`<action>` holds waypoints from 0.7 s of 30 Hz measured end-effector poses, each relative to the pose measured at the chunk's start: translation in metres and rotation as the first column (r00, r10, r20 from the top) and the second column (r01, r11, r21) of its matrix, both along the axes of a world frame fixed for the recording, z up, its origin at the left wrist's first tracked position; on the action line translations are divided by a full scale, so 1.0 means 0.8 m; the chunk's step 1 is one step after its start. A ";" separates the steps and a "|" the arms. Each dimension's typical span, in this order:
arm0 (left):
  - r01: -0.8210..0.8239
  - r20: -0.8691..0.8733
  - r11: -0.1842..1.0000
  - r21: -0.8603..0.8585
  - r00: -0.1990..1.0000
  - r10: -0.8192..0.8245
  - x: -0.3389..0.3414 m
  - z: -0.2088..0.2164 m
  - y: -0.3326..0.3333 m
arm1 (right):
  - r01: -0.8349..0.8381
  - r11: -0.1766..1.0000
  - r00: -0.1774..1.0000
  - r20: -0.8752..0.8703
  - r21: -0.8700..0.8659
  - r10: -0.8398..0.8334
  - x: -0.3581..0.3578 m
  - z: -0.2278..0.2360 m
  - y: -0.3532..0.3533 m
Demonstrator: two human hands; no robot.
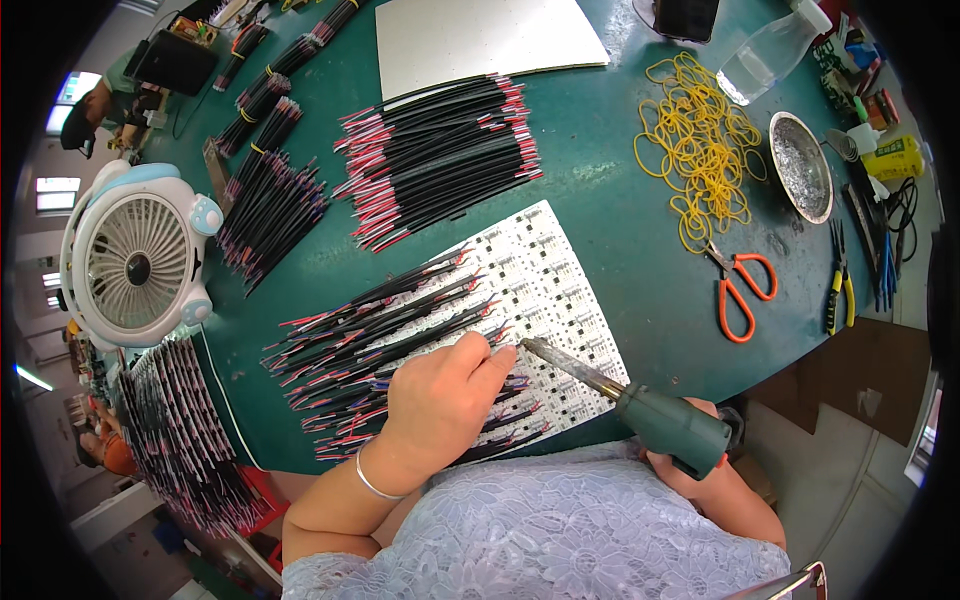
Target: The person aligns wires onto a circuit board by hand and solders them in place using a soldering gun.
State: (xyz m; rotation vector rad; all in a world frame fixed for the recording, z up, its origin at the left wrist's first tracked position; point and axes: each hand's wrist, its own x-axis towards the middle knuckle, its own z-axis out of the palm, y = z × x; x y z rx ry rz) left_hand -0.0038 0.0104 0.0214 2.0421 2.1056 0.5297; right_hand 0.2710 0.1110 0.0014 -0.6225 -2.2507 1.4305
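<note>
A white panel of small circuit boards (545,265) lies on the table before me. Rows of black-sleeved wires (385,330) with red ends stretch left from it. My left hand (440,400) rests over these wires, thumb and forefinger pinched at the board; a wire seems to be between them, mostly hidden by the fingers. My right hand (690,460) is closed round the handle of a green soldering gun (672,425). Its metal tip points left and reaches the board area right beside my left fingertips. Whether the tip touches a joint I cannot tell.
A pile of black wires (450,150) lies beyond the panel, near a white board (490,40). To the left stands a fan (138,265). On the right are yellow rubber bands (700,140), orange-handled scissors (742,290), a metal bowl (802,165) and pliers (838,280).
</note>
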 end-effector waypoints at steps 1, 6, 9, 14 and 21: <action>0.000 0.001 1.000 0.000 1.000 0.000 0.000 0.001 0.001 | 0.000 1.000 1.000 0.001 0.000 0.000 0.000 -0.001 -0.001; 0.044 -0.057 0.998 -0.041 0.997 -0.046 -0.001 0.005 0.006 | -0.137 0.974 0.981 0.159 0.179 0.109 0.006 0.008 0.002; 0.057 -0.085 0.997 -0.060 0.994 -0.062 0.000 0.010 0.009 | -0.084 0.982 0.991 0.121 0.170 0.064 0.008 0.003 0.002; 0.052 -0.101 0.996 -0.073 0.993 -0.059 0.002 0.011 0.009 | 0.046 0.998 0.997 0.068 -0.040 -0.044 0.001 0.014 0.001; 0.004 0.101 1.000 -0.021 0.995 -0.002 -0.005 -0.004 0.002 | 0.022 0.999 0.999 -0.024 0.044 -0.021 0.003 0.005 -0.003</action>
